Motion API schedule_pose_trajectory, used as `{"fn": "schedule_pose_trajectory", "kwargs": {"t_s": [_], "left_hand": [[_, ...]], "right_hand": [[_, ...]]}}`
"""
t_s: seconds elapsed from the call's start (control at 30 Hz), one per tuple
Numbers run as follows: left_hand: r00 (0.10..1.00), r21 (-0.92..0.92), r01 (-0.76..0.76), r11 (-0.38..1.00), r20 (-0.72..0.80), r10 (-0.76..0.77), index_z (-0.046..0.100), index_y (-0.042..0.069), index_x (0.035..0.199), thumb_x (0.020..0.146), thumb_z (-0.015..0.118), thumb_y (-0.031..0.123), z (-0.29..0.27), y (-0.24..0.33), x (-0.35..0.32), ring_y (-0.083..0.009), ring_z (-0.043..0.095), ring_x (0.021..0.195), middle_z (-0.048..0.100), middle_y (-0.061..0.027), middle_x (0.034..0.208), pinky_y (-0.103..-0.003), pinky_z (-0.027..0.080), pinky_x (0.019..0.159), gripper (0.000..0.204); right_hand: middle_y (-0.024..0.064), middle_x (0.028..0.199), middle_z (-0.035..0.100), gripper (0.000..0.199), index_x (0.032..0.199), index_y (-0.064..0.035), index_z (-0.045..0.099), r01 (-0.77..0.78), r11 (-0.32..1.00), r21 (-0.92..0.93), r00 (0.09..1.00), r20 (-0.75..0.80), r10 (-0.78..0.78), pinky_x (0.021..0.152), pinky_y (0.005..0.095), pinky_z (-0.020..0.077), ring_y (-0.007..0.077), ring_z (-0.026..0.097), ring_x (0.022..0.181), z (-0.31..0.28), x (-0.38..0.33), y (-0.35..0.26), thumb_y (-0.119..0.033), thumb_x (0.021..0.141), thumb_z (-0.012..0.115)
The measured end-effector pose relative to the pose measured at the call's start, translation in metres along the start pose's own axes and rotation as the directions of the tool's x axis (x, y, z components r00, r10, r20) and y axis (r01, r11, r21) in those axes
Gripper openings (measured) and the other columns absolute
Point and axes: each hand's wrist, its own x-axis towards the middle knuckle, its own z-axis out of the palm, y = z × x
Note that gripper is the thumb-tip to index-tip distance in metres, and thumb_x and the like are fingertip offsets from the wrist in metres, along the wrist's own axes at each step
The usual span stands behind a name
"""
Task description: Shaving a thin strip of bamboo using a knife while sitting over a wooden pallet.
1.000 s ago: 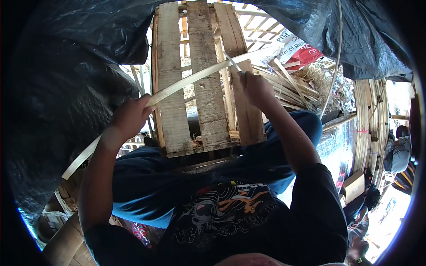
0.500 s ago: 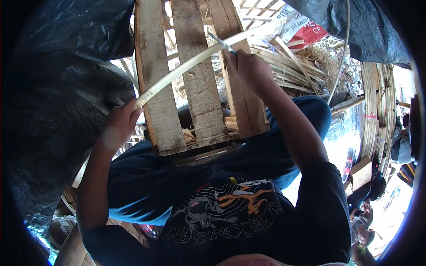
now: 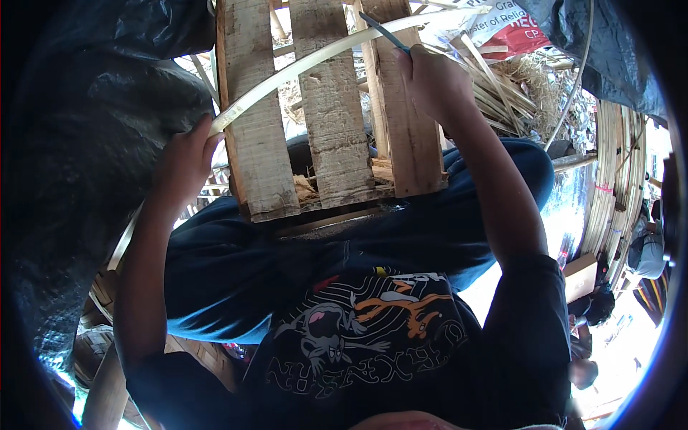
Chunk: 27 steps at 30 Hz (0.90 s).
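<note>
A long pale strip, apparently split bamboo (image 3: 294,69), arches over a slatted wooden crate (image 3: 337,154). Its near end is pinched between the thumb and fingers of my left hand (image 3: 185,159), beside the crate's left edge. My right hand (image 3: 438,82) is closed round a knife (image 3: 385,33), of which the thin dark blade shows and the handle is hidden in my fist. The blade crosses the strip near the crate's right slat. Beyond it, the strip's far end reaches over a printed white and red sheet (image 3: 494,29).
Dark plastic sheeting (image 3: 107,143) hangs close on my left. Loose split strips (image 3: 502,100) lie in a heap beyond the crate's right side. Long strips stand bundled (image 3: 616,179) at the right. Other people (image 3: 584,337) are at the lower right, near a cardboard box (image 3: 580,276).
The whole view has shifted, so the crate and both hands appear higher. My right hand, with the knife, has moved a little right along the strip; my left still grips its end.
</note>
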Motion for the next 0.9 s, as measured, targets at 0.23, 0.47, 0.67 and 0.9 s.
{"fn": "schedule_pose_trajectory", "kwargs": {"t_s": [0.23,0.47,0.67,0.9], "left_hand": [[0.998,-0.111,-0.062,0.992,-0.001,0.062,0.050,0.000,0.100,0.099,0.051,0.020,0.009,-0.002,-0.005,-0.0447,0.061,0.070,0.061,-0.0253,0.070,-0.051,0.045,0.057,0.020],[0.998,-0.056,-0.058,0.997,0.011,0.059,0.049,0.000,0.097,0.098,0.052,0.020,0.012,-0.002,-0.002,-0.0453,0.061,0.071,0.061,-0.0257,0.071,-0.051,0.044,0.057,0.021],[0.999,-0.059,-0.039,0.998,-0.010,0.038,0.050,0.000,0.098,0.098,0.052,0.021,0.008,-0.008,-0.003,-0.0455,0.061,0.071,0.061,-0.0265,0.073,-0.052,0.044,0.058,0.021],[1.000,-0.009,-0.020,1.000,0.015,0.021,0.050,0.001,0.101,0.098,0.051,0.022,0.008,-0.005,0.000,-0.0457,0.061,0.074,0.062,-0.0260,0.075,-0.053,0.044,0.060,0.021]], "right_hand": [[0.0163,0.078,0.068,0.050,0.093,-0.0064,0.061,-0.016,0.999,0.042,0.997,-0.076,0.019,0.071,0.0491,0.0520,0.0373,0.067,0.078,0.001,0.014,-0.002,-0.047,0.101,0.034],[0.0168,0.080,0.069,0.051,0.094,-0.0058,0.062,-0.031,0.998,0.056,0.998,-0.053,0.034,0.071,0.0496,0.0529,0.0379,0.068,0.078,0.007,0.024,-0.001,-0.048,0.101,0.035],[0.0171,0.087,0.070,0.053,0.098,-0.0060,0.065,-0.026,1.000,0.007,0.999,-0.040,0.027,0.076,0.0486,0.0532,0.0365,0.068,0.084,-0.002,0.008,0.000,-0.049,0.101,0.032],[0.0162,0.092,0.071,0.055,0.100,-0.0073,0.067,-0.053,0.998,-0.022,0.998,-0.040,0.052,0.078,0.0465,0.0536,0.0340,0.069,0.089,-0.004,0.020,0.003,-0.049,0.101,0.032]]}}
